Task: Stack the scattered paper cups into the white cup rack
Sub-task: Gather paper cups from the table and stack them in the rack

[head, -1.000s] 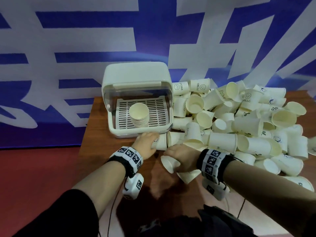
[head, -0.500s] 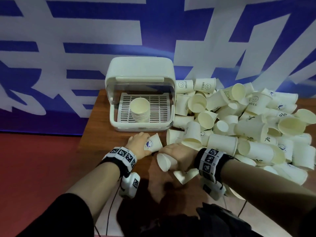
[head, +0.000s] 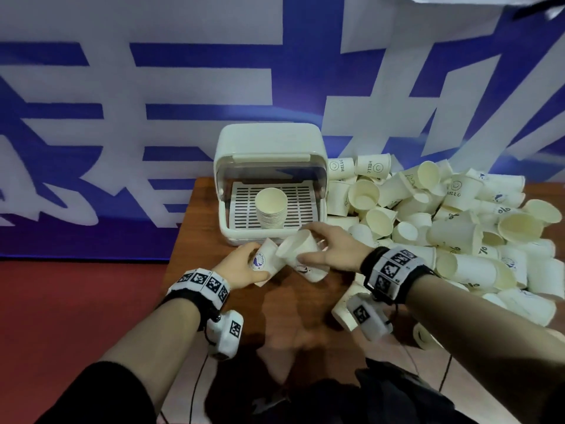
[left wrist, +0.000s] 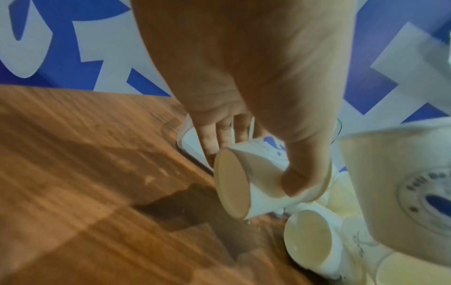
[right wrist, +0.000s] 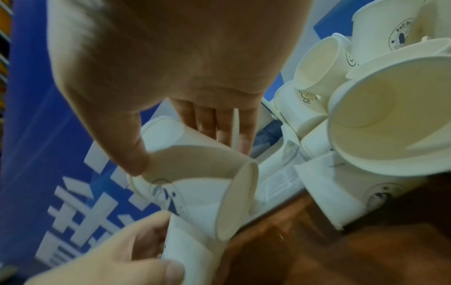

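While my left hand (head: 241, 267) curls thumb and fingers round a logo cup (head: 265, 262), my right hand (head: 333, 249) grips a second cup (head: 301, 255) on its side, the two cups touching above the wooden table (head: 195, 240). Just behind, the white cup rack (head: 269, 142) holds one upright stack of cups (head: 270, 209); the scattered cups (head: 458, 228) lie heaped at its right.

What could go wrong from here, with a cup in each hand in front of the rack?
1. The left hand and right hand each hold a tilted cup; nesting them off-axis could crease a rim.
2. The right forearm sits close beside the loose cup pile; a sweep may knock cups off the table.
3. The stack in the white rack is tall; a hard drop could tip it.
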A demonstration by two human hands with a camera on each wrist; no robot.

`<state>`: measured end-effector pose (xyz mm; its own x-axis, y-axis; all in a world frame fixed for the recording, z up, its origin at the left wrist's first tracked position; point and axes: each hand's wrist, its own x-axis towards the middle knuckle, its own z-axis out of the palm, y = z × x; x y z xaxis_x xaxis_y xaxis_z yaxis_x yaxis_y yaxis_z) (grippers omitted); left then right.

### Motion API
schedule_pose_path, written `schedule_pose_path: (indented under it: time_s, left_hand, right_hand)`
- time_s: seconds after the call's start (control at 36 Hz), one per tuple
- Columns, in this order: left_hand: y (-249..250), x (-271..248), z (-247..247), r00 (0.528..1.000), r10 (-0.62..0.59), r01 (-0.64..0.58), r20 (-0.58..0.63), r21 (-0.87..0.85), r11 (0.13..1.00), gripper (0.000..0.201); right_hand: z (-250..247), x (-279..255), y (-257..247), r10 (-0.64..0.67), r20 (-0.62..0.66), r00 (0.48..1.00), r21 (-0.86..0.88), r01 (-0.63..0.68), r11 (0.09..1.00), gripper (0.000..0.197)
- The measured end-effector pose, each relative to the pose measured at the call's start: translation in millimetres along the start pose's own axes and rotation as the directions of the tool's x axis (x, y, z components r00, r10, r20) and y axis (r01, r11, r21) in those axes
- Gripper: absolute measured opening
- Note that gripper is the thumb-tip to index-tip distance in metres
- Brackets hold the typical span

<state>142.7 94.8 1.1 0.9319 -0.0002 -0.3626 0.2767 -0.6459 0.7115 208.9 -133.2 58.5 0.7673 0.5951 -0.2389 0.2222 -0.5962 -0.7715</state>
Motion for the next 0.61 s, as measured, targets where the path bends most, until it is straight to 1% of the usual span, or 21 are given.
schedule_pose_path:
  time_s: [0.08,0.17,0.22,0.31,0.36,0.5,0.61]
  left_hand:
    - [1.7,-3.4,-16.3,1.0,0.017,-0.017,-0.006,-0.058,0.998,0.065]
    - [3.3,-5.7,-32.4,0.999,0.032,-0.035,-0.032,-0.086,0.996,0.064]
    - [4.3,-7.0,-41.9,0.995,0.053,-0.062,-0.081,-0.113,0.992,0.069]
    - [7.5,-7.6,-55.2,0.984,0.093,-0.122,-0.152,-0.192,0.974,0.078]
    - [10.3,-6.8,-62.3,0.974,0.127,-0.167,-0.187,-0.217,0.962,0.079]
    - [20.6,1.1,-76.0,0.941,0.185,-0.257,-0.283,-0.241,0.936,0.076]
    - [32.4,13.7,-82.5,0.92,0.206,-0.299,-0.333,-0.259,0.918,0.07]
  right_hand:
    - [-4.5,5.7,-14.3,-0.025,-0.163,0.986,0.064,0.036,0.997,0.058]
    - [-7.7,10.4,-27.3,-0.047,-0.325,0.945,0.099,0.083,0.992,0.057]
    - [-8.4,12.9,-34.7,-0.073,-0.398,0.915,0.116,0.129,0.985,0.053]
    - [-7.9,15.5,-45.1,-0.082,-0.461,0.884,0.131,0.159,0.979,0.053]
    - [-5.7,17.7,-50.2,-0.078,-0.493,0.867,0.149,0.173,0.974,0.054]
    - [0.1,21.6,-56.8,-0.048,-0.538,0.841,0.219,0.195,0.956,0.053]
    - [2.9,25.9,-55.1,-0.006,-0.592,0.806,0.276,0.209,0.938,0.055]
